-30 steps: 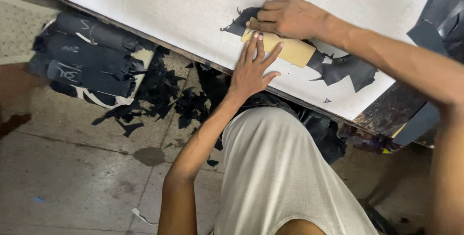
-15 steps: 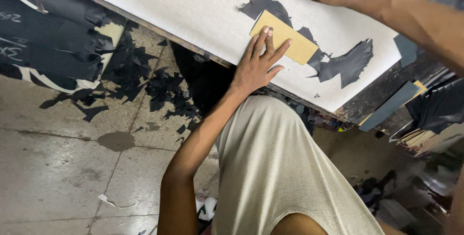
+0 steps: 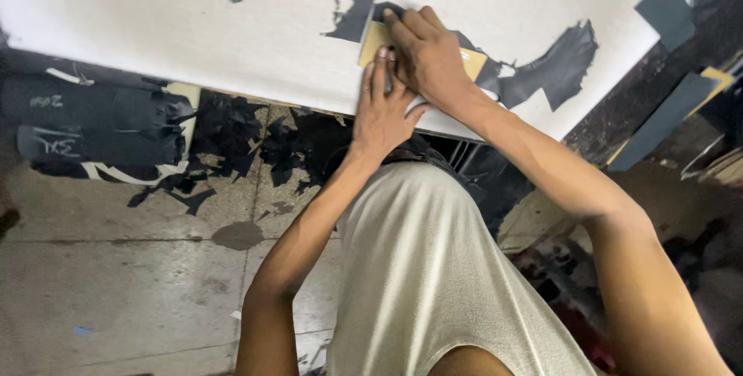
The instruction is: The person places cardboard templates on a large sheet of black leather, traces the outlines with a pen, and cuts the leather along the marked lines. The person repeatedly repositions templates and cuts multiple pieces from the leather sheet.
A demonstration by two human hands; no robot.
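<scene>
1. right hand now down on the tan card template, half a second ago raised clear of it near the top edge.
2. left hand flat, fingers spread and released, pressing the template's near edge, as before.
3. right fingers curled over the template; cannot tell what they grasp.
4. template lying on black leather, close to the white table front edge.
5. bare table open to the left; black scraps on the floor below.

Bright tabletop, dim floor, soft motion blur.
</scene>
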